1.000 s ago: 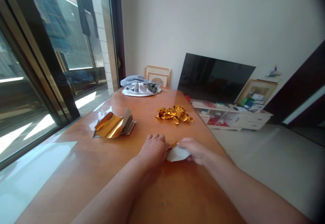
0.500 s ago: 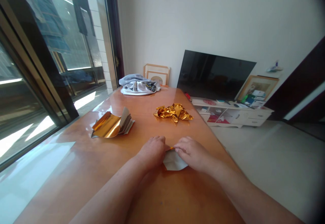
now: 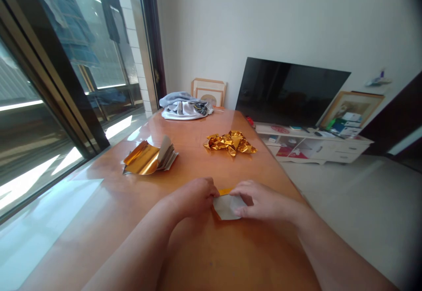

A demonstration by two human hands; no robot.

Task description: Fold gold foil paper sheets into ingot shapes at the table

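A small sheet of paper (image 3: 226, 206), white on the side facing up with a gold edge at its far side, lies on the orange wooden table (image 3: 99, 220) between my hands. My left hand (image 3: 194, 196) is curled, its fingertips pinching the sheet's left edge. My right hand (image 3: 260, 201) presses down on the sheet's right side with fingers held together. Farther out sits a pile of folded gold foil pieces (image 3: 231, 142), and to the left a stack of gold sheets (image 3: 148, 159) with curled top leaves.
A bundle of grey and white cloth (image 3: 184, 106) rests at the table's far end. Glass sliding doors (image 3: 49, 84) run along the left. Beyond the table's right edge stand a television (image 3: 290, 91) and a low white cabinet (image 3: 316, 148).
My right hand slid over the paper and flattened on it, while my left hand kept its pinch. The camera shifted slightly.
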